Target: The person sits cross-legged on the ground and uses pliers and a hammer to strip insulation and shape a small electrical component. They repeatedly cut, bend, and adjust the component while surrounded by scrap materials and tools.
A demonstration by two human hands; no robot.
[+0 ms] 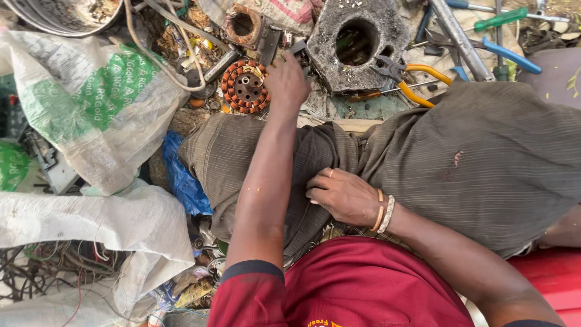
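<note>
Reaching forward, the left hand (286, 82) closes on a small dark metal part beside the copper-wound stator (245, 88); the right hand (344, 195) rests open on the trousers (484, 163). Sharp scrap edges nearby could likely nick the fingers.

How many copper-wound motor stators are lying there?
2: one round stator beside the left hand, another stator just above it. More may be hidden in the clutter.
</note>
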